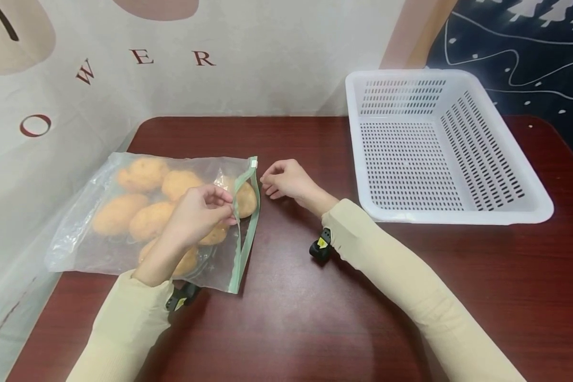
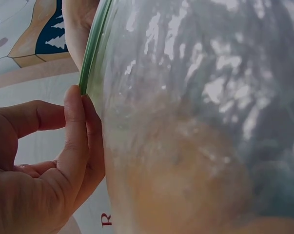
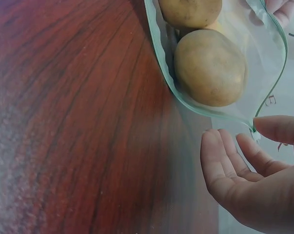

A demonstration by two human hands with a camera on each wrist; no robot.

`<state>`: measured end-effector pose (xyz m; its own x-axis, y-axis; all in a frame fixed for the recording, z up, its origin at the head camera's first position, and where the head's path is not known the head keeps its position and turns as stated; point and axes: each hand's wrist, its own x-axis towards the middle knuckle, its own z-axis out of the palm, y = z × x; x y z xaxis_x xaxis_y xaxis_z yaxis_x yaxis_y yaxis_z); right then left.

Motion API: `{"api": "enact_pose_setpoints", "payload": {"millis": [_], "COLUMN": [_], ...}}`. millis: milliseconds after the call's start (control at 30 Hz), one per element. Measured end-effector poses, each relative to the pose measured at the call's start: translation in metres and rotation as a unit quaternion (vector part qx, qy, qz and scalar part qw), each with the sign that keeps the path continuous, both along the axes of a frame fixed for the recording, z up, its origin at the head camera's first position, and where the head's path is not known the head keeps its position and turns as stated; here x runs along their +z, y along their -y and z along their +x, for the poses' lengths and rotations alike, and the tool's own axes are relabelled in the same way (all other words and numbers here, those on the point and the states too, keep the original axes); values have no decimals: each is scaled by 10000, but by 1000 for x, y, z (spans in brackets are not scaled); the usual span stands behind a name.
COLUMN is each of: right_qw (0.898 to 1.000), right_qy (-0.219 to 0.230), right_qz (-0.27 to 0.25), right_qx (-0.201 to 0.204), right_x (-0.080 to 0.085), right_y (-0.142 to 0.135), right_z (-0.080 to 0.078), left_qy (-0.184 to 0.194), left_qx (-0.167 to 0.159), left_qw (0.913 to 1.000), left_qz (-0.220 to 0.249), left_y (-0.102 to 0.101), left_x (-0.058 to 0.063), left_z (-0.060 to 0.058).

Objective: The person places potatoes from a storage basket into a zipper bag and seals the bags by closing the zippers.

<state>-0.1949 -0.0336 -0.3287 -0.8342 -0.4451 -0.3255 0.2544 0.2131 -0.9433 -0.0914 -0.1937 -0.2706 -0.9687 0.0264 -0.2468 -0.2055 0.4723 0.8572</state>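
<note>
A clear zip bag (image 1: pixel 90 223) with a green-edged mouth (image 1: pixel 248 239) lies on its side, holding several potatoes (image 1: pixel 119 212). Its mouth gapes to the right, and one potato (image 3: pixel 210 68) sits just inside the opening. My left hand (image 1: pixel 198 215) lies over the bag and pinches the upper lip of the mouth; in the left wrist view its fingertips (image 2: pixel 74 92) meet at the green strip. Beside the far corner of the mouth, near the white slider (image 1: pixel 253 163), my right hand (image 1: pixel 291 183) has loosely bent fingers and holds nothing.
A white perforated plastic basket (image 1: pixel 458 216) stands on the right of the dark red wooden table (image 1: pixel 305 318). Behind the table hang a pale printed cloth (image 1: pixel 277 63) and a dark blue one (image 1: pixel 554 63). Black cameras (image 1: pixel 321 246) are strapped to both wrists.
</note>
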Motion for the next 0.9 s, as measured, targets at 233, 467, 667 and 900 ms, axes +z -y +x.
{"api": "enact_pose_setpoints", "payload": {"millis": [233,467,667,900], "right_qw": [9995,9989,9981,9968], "right_qy": [91,254,449,593], "right_qz": [-185,-302,-417,-526], "right_qx": [-255,-257,-102,135], "right_x": [-1,-1,0,-1], "right_y": [3,4,4,5], "right_z": [-6,-10,-12,-11], "left_qy": [83,130,170,195], "left_qx": [-59,-139,-226,-314], "left_qw": [9999,9998,9993,9991], "left_qz": [-36,-64,-229,-219], "left_y": [1,3,2,2], "left_x": [2,4,5,7], "left_z": [1,3,7,10]}}
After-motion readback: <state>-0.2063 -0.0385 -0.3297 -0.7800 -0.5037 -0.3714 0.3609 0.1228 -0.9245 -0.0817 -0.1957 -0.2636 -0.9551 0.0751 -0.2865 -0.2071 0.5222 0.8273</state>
